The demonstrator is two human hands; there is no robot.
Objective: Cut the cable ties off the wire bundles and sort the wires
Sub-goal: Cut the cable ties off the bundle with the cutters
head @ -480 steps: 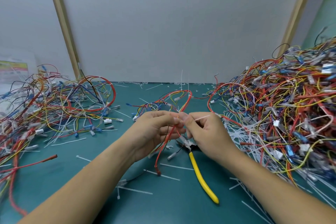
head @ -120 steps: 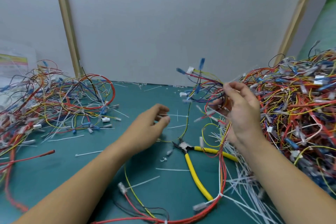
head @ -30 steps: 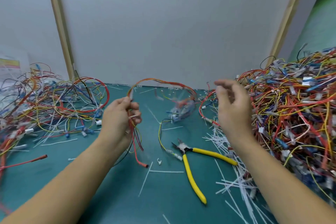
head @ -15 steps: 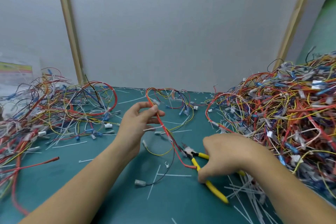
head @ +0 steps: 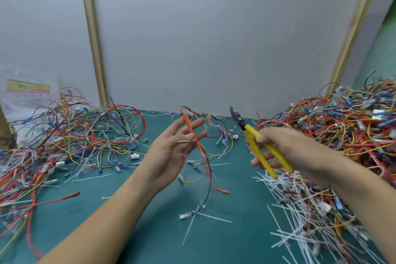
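Observation:
My left hand is raised over the middle of the green table, its fingers nearly straight. A thin wire bundle of red, yellow and black wires is pinched between those fingers, with a white cable tie on it at the fingertips. The bundle's ends hang down to the table. My right hand grips the yellow-handled cutters in the air, a little right of the bundle. Their dark jaws point up and to the left.
A tall tangled pile of bundled wires fills the right side. A flatter heap of loose wires covers the left. Cut white ties lie thick at the front right, and a few lie in the middle. A plastic bag stands far left.
My right hand has lifted the cutters off the table and raised them beside the bundle. My left hand's fingers have straightened while still holding the bundle up.

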